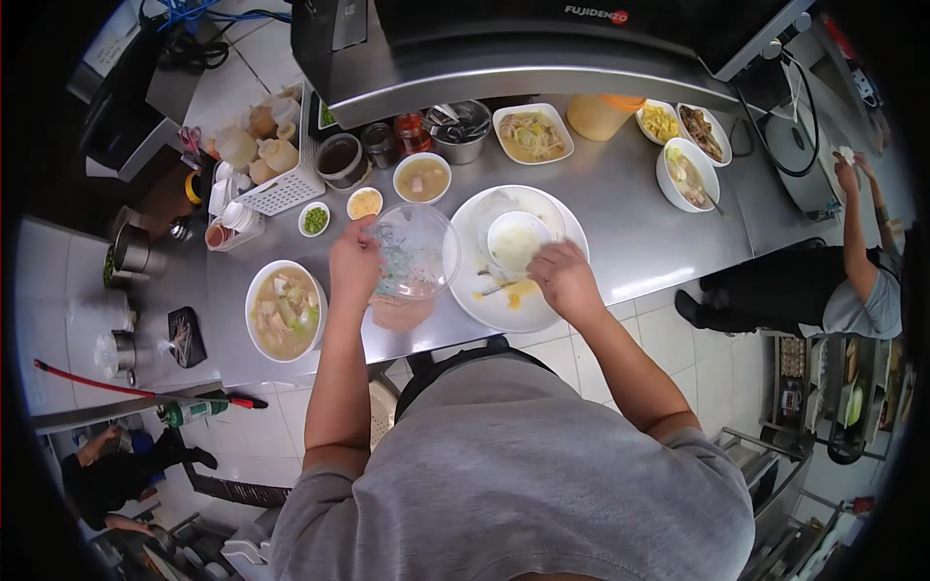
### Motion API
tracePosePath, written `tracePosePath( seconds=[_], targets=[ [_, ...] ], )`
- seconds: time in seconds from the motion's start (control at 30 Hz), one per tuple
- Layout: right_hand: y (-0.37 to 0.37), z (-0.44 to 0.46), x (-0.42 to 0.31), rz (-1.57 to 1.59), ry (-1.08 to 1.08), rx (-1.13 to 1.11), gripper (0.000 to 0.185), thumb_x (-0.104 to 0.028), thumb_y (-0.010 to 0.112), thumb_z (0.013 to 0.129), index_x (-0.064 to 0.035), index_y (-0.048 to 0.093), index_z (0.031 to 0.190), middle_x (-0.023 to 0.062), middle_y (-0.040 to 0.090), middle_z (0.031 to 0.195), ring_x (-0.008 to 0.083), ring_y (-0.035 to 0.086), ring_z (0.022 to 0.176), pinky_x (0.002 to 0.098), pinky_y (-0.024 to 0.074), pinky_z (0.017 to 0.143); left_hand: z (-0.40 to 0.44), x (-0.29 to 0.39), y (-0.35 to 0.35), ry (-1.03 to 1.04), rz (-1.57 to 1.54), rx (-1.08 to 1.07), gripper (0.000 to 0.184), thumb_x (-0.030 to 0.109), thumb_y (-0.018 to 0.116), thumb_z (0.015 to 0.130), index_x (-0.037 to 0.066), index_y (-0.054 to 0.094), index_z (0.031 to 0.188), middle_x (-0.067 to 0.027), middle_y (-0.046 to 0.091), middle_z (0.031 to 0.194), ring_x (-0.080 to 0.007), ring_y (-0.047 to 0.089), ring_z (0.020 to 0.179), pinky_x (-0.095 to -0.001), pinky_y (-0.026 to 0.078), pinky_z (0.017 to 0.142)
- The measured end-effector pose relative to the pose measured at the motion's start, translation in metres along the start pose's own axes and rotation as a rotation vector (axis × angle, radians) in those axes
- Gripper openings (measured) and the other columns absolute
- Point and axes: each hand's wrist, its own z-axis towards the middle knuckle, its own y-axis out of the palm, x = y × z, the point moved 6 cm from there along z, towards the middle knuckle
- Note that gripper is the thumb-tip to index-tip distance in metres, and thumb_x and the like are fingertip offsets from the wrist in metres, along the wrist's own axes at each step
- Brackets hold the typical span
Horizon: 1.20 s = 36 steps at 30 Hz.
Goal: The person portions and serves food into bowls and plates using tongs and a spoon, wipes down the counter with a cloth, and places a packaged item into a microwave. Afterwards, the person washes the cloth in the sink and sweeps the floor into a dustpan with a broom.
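My left hand (356, 259) grips the rim of a clear plastic bowl (431, 250), tilted over the counter with the surface behind showing through. Below it lies a pinkish-brown cloth (402, 312). To the right is a large white plate (472, 298) carrying a small white bowl (513, 240) of pale, cloudy contents, with a clear rim around it. My right hand (565, 281) is curled at that bowl's lower right edge, fingers bent together; what they pinch is hidden. A spoon (499, 289) and yellow bits rest on the plate.
A soup bowl (288, 312) stands at the left, and a smaller soup bowl (422, 177) is farther back. Behind them are a white basket of bottles (281, 189), a noodle dish (534, 135) and an orange-lidded tub (593, 118). Another person (823, 276) stands at the right.
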Motion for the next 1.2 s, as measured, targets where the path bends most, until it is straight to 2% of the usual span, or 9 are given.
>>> tracePosePath(
  seconds=[0.1, 0.27, 0.37, 0.43, 0.67, 0.9, 1.1, 1.17, 1.2],
  targets=[
    [-0.002, -0.010, 0.012, 0.120, 0.004, 0.105, 0.010, -0.001, 0.060, 0.065, -0.0045, 0.061, 0.075, 0.0089, 0.060, 0.077, 0.0275, 0.058, 0.081, 0.0356, 0.0495, 0.070, -0.007, -0.007, 0.015, 0.013, 0.088, 0.024, 0.039, -0.002, 0.050, 0.079, 0.004, 0.056, 0.117, -0.0124, 0.061, 0.082, -0.0201, 0.062, 0.059, -0.0320, 0.052, 0.053],
    [-0.037, 0.001, 0.015, 0.146, -0.022, 0.214, 0.010, 0.000, 0.062, 0.066, -0.0043, 0.062, 0.075, 0.0091, 0.062, 0.079, 0.0279, 0.059, 0.077, 0.0351, 0.0498, 0.068, -0.018, -0.019, 0.097, 0.227, 0.053, 0.137, 0.040, 0.008, 0.060, 0.079, 0.003, 0.055, 0.118, -0.0200, 0.058, 0.108, -0.0324, 0.058, 0.099, -0.0405, 0.044, 0.089],
    [-0.032, 0.009, 0.016, 0.164, -0.068, 0.215, 0.009, 0.000, 0.061, 0.068, -0.0047, 0.063, 0.076, 0.0099, 0.062, 0.080, 0.0286, 0.059, 0.080, 0.0357, 0.0491, 0.069, -0.045, 0.013, 0.095, 0.427, 0.258, 0.354, 0.042, 0.010, 0.062, 0.079, 0.004, 0.054, 0.120, -0.0217, 0.052, 0.119, -0.0328, 0.053, 0.107, -0.0404, 0.040, 0.094],
    [-0.010, 0.006, 0.023, 0.127, -0.046, 0.062, 0.009, -0.001, 0.060, 0.070, -0.0048, 0.064, 0.077, 0.0104, 0.062, 0.080, 0.0291, 0.059, 0.083, 0.0362, 0.0483, 0.071, -0.057, 0.023, 0.072, 0.432, 0.223, 0.271, 0.037, 0.013, 0.063, 0.079, 0.004, 0.057, 0.115, -0.0202, 0.057, 0.112, -0.0318, 0.056, 0.101, -0.0408, 0.042, 0.089],
    [-0.018, 0.010, -0.006, -0.039, 0.084, -0.107, 0.023, -0.011, 0.064, 0.075, -0.0088, 0.064, 0.098, 0.0108, 0.061, 0.104, 0.0314, 0.048, 0.114, 0.0492, 0.0272, 0.104, -0.080, -0.047, -0.098, -0.127, 0.001, 0.452, 0.018, 0.021, 0.068, 0.078, 0.004, 0.067, 0.084, -0.0094, 0.063, 0.070, -0.0246, 0.059, 0.082, -0.0364, 0.045, 0.074],
    [-0.030, 0.063, -0.094, 0.176, 0.090, -0.025, 0.030, -0.004, 0.066, 0.072, -0.0052, 0.062, 0.102, 0.0131, 0.059, 0.111, 0.0326, 0.049, 0.113, 0.0417, 0.0360, 0.099, -0.083, -0.198, -0.331, -0.069, 0.471, 1.087, 0.030, 0.031, 0.068, 0.078, 0.005, 0.066, 0.092, -0.0198, 0.061, 0.098, -0.0324, 0.057, 0.086, -0.0394, 0.045, 0.077],
    [0.030, 0.095, -0.183, 0.313, 0.088, -0.174, 0.031, -0.001, 0.069, 0.068, -0.0045, 0.063, 0.098, 0.0128, 0.061, 0.107, 0.0294, 0.053, 0.109, 0.0382, 0.0409, 0.095, -0.027, -0.331, -0.476, -0.394, 0.666, 0.886, 0.045, 0.033, 0.061, 0.082, -0.001, 0.058, 0.112, -0.0259, 0.055, 0.114, -0.0385, 0.052, 0.107, -0.0425, 0.042, 0.091],
    [0.042, 0.099, -0.207, 0.316, 0.056, -0.194, 0.029, -0.004, 0.069, 0.071, -0.0049, 0.063, 0.100, 0.0133, 0.060, 0.105, 0.0320, 0.053, 0.105, 0.0398, 0.0441, 0.090, 0.002, -0.391, -0.508, -0.178, 0.030, 0.833, 0.052, 0.031, 0.064, 0.082, 0.000, 0.049, 0.122, -0.0177, 0.054, 0.122, -0.0298, 0.053, 0.110, -0.0391, 0.040, 0.093],
    [0.044, 0.101, -0.218, 0.320, 0.057, -0.218, 0.030, -0.005, 0.069, 0.071, -0.0055, 0.063, 0.101, 0.0132, 0.060, 0.105, 0.0323, 0.053, 0.105, 0.0401, 0.0446, 0.089, 0.012, -0.407, -0.500, -0.271, -0.592, 0.636, 0.058, 0.032, 0.067, 0.080, 0.001, 0.046, 0.125, -0.0137, 0.055, 0.123, -0.0256, 0.053, 0.111, -0.0379, 0.039, 0.094]
  ],
)
